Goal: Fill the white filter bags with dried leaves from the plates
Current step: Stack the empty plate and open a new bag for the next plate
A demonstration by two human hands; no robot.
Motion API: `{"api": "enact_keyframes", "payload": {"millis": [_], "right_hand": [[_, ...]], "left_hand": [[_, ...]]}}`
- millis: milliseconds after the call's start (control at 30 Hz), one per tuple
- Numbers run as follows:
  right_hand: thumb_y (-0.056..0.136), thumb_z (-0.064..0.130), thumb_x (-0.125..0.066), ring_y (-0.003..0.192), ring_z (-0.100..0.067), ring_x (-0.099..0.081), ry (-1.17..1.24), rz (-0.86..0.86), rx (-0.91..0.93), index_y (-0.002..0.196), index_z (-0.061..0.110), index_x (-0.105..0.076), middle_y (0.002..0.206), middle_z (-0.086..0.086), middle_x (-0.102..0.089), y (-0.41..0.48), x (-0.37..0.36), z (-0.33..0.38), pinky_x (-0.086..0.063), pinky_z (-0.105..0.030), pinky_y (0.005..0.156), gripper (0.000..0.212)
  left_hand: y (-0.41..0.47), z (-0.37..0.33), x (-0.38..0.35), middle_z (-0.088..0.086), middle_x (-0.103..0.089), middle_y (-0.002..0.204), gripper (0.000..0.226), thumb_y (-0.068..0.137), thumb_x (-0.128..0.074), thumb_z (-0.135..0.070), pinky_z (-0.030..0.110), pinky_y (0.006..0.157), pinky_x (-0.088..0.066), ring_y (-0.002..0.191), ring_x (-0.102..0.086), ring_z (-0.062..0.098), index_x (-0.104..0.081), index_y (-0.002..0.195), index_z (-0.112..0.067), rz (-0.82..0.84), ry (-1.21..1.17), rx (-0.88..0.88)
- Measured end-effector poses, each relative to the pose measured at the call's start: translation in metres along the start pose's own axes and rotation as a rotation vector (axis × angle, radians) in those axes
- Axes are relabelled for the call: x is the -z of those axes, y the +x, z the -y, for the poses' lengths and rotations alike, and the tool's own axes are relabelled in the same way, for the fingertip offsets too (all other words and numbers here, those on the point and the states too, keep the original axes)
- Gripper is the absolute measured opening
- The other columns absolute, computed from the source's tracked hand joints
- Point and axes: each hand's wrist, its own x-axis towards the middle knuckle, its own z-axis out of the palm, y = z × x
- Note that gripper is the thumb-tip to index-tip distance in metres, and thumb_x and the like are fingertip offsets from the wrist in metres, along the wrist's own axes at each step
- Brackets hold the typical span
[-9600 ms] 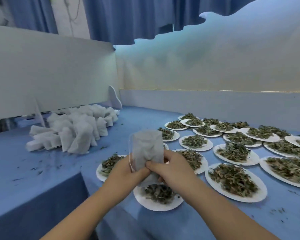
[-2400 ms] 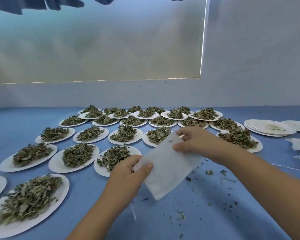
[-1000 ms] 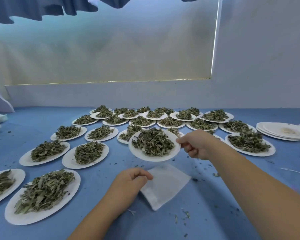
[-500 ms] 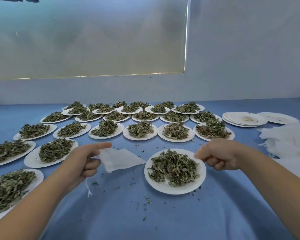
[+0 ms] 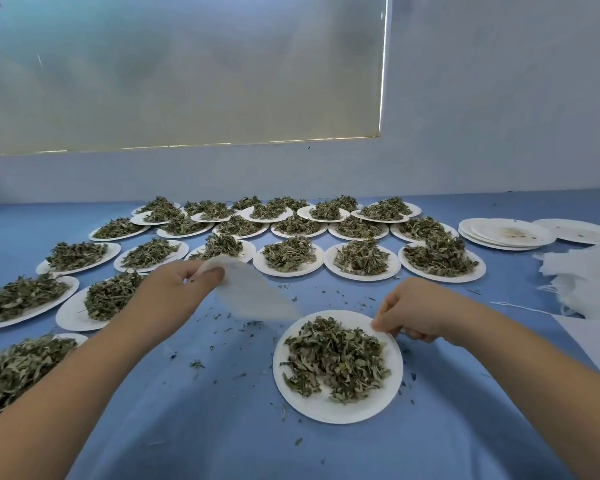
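A white paper plate heaped with dried leaves lies on the blue table in front of me. My right hand pinches its far right rim between thumb and fingers. My left hand pinches one corner of an empty white filter bag, which hangs flat above the table with its lower tip near the plate's far edge.
Several more plates of dried leaves fill the table behind and to the left. A stack of used empty plates sits at the back right. A pile of white filter bags lies at the right edge. Leaf crumbs dot the cloth.
The plate has come down nearer to me and rests on the table, my right hand still on its rim. My left hand lifted the bag and moved it right, toward the plate.
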Motion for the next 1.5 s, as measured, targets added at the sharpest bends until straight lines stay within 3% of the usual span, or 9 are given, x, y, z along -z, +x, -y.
{"api": "enact_keyframes", "payload": {"millis": [100,333,500,633,833,967,1167,1367,1500], "right_hand": [[0.081,0.022,-0.074,0.045,-0.018,-0.041,-0.086,-0.016,0.026,0.08,-0.002,-0.072,0.069,-0.015,-0.068,0.002,0.001,0.004,-0.034,-0.02,0.042,0.024],[0.086,0.025,-0.07,0.04,-0.016,-0.037,-0.065,-0.041,0.011,0.079,0.001,-0.071,0.067,-0.005,-0.072,0.015,0.001,0.016,-0.034,-0.021,0.041,0.025],[0.087,0.027,-0.066,0.043,-0.01,-0.043,0.202,-0.339,0.189,0.071,0.01,-0.07,0.06,0.002,-0.066,0.034,-0.009,0.01,-0.037,-0.023,0.044,0.024],[0.089,0.027,-0.064,0.036,-0.002,-0.038,0.212,-0.546,0.266,0.071,0.01,-0.067,0.059,0.0,-0.059,0.042,-0.013,-0.004,-0.031,-0.013,0.038,0.025],[0.089,0.026,-0.064,0.044,-0.004,-0.038,0.235,-0.481,0.363,0.073,0.02,-0.067,0.065,-0.006,-0.059,0.042,-0.019,-0.008,-0.034,-0.012,0.043,0.017],[0.09,0.03,-0.063,0.056,-0.008,-0.051,0.217,-0.42,0.426,0.091,0.03,-0.066,0.071,-0.004,-0.062,0.044,-0.025,-0.005,-0.041,-0.015,0.054,0.003],[0.089,0.036,-0.065,0.061,0.0,-0.053,0.205,-0.343,0.49,0.123,0.041,-0.055,0.079,0.01,-0.062,0.047,-0.036,-0.003,-0.041,-0.012,0.058,0.035],[0.093,0.025,-0.06,0.054,-0.013,-0.044,0.172,-0.38,0.578,0.085,0.014,-0.069,0.071,-0.009,-0.06,0.044,-0.039,0.0,-0.034,-0.022,0.052,0.016],[0.09,0.024,-0.063,0.051,-0.004,-0.04,0.134,-0.413,0.541,0.073,0.014,-0.063,0.06,0.006,-0.053,0.043,-0.037,-0.002,-0.034,-0.016,0.05,0.02]], "left_hand": [[0.007,0.001,-0.002,0.008,-0.039,0.06,0.047,0.093,-0.052,-0.039,0.028,0.054,-0.027,0.052,-0.037,0.019,-0.058,0.071,0.002,-0.119,0.208,-0.099],[0.024,-0.014,0.003,0.001,-0.028,0.051,0.046,0.091,-0.053,-0.03,0.027,0.051,-0.02,0.046,-0.026,0.018,-0.03,0.054,-0.016,-0.292,0.273,-0.13],[0.043,-0.038,0.005,0.006,-0.037,0.051,0.039,0.089,-0.046,-0.027,0.028,0.048,-0.023,0.048,-0.032,0.022,-0.04,0.056,-0.008,-0.376,0.451,-0.199],[0.062,-0.052,-0.009,0.004,-0.038,0.054,0.036,0.09,-0.048,-0.022,0.027,0.05,-0.023,0.05,-0.032,0.019,-0.036,0.057,-0.013,-0.168,0.497,-0.261],[0.067,-0.055,-0.062,-0.006,-0.056,0.073,0.017,0.094,-0.05,-0.033,0.026,0.053,-0.036,0.059,-0.05,0.012,-0.06,0.084,-0.023,0.324,0.501,-0.287],[0.065,-0.052,-0.091,-0.006,-0.057,0.072,0.026,0.1,-0.043,-0.038,0.029,0.054,-0.041,0.059,-0.052,0.007,-0.057,0.082,-0.024,0.272,0.376,-0.336],[0.056,-0.045,-0.097,-0.002,-0.049,0.061,0.031,0.095,-0.045,-0.037,0.034,0.05,-0.038,0.058,-0.048,0.012,-0.048,0.07,-0.02,0.211,0.207,-0.439],[0.049,-0.044,-0.093,-0.015,-0.057,0.073,0.018,0.088,-0.055,-0.047,0.015,0.057,-0.038,0.072,-0.053,-0.001,-0.062,0.084,-0.031,0.181,0.16,-0.563],[0.044,-0.048,-0.092,-0.016,-0.054,0.07,0.024,0.088,-0.049,-0.046,0.007,0.061,-0.034,0.071,-0.049,-0.01,-0.061,0.081,-0.026,0.169,0.144,-0.615]]}}
